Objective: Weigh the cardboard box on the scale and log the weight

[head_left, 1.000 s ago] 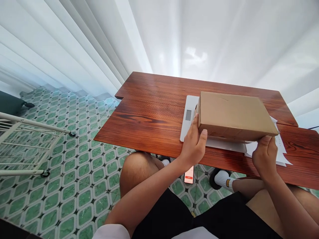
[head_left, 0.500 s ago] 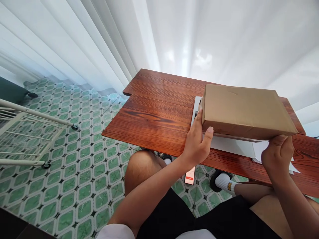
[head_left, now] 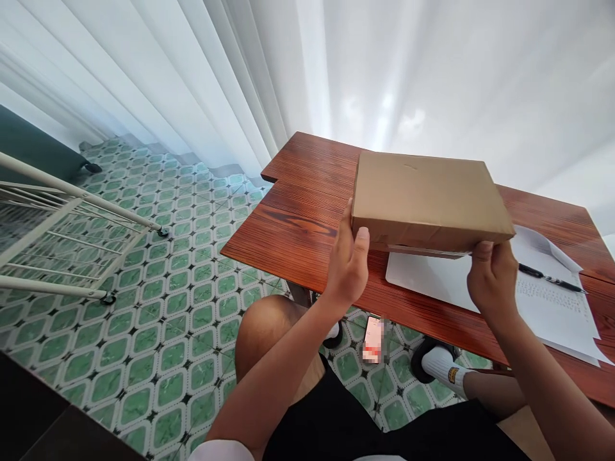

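A brown cardboard box [head_left: 427,195] is held between my two hands, raised above the wooden table. My left hand [head_left: 348,266] presses on its left end, thumb on the near side. At the near right corner, my right hand [head_left: 492,278] grips the box with its thumb in front and curled fingers underneath. Below the box lies a flat white board-like thing [head_left: 423,278], partly covered by the box and my right hand. Right of that hand are sheets of written paper [head_left: 557,307], with a black pen [head_left: 552,277] lying on them.
The brown wooden table [head_left: 288,230] has a notched left edge. A phone [head_left: 373,339] with a lit screen lies on the tiled floor beneath. At the left stands a white wheeled wire rack [head_left: 81,211]. A white curtain [head_left: 384,77] hangs behind the table.
Both hands have carried the box left across the table. The papers and pen at the right have come into view. My view has also shifted slightly.
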A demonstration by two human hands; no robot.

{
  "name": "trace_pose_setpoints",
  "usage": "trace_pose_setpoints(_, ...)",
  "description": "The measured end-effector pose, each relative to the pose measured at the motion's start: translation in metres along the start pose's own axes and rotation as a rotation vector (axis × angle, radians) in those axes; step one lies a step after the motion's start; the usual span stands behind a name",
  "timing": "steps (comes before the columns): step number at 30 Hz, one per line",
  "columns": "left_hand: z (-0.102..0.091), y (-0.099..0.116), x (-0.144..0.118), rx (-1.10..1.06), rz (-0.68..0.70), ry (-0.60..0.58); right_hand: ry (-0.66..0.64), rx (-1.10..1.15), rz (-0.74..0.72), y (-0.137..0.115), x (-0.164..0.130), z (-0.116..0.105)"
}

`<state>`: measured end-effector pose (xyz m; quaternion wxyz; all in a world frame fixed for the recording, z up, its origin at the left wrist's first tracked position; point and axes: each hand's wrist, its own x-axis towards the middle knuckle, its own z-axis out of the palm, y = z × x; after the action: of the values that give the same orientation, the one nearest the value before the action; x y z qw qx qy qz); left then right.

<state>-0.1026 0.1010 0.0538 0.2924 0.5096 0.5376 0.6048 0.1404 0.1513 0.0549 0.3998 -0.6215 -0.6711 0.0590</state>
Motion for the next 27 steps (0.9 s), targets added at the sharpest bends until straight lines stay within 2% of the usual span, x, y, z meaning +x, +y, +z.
trace_pose_setpoints(4,-0.027,-0.01,0.013,-0.012,0.003,0.115,-0.075,0.133,-0.064,-0.022,0.003,0.026)
trace_pose_setpoints(7,-0.044,-0.019,0.024,-0.052,-0.008,0.209,-0.192,0.269,-0.096,-0.039,0.005,0.043)
trace_pose_setpoints(10,-0.058,-0.026,0.033,-0.079,-0.054,0.284,-0.294,0.351,-0.092,-0.053,0.005,0.057)
trace_pose_setpoints(14,-0.072,-0.029,0.039,-0.045,-0.077,0.367,-0.362,0.386,-0.097,-0.065,0.004,0.073)
trace_pose_setpoints(20,-0.085,-0.035,0.042,-0.003,-0.109,0.432,-0.428,0.328,-0.106,-0.072,0.0,0.082)
trace_pose_setpoints(27,-0.087,-0.038,0.04,0.001,-0.176,0.432,-0.463,0.292,-0.062,-0.071,-0.008,0.083)
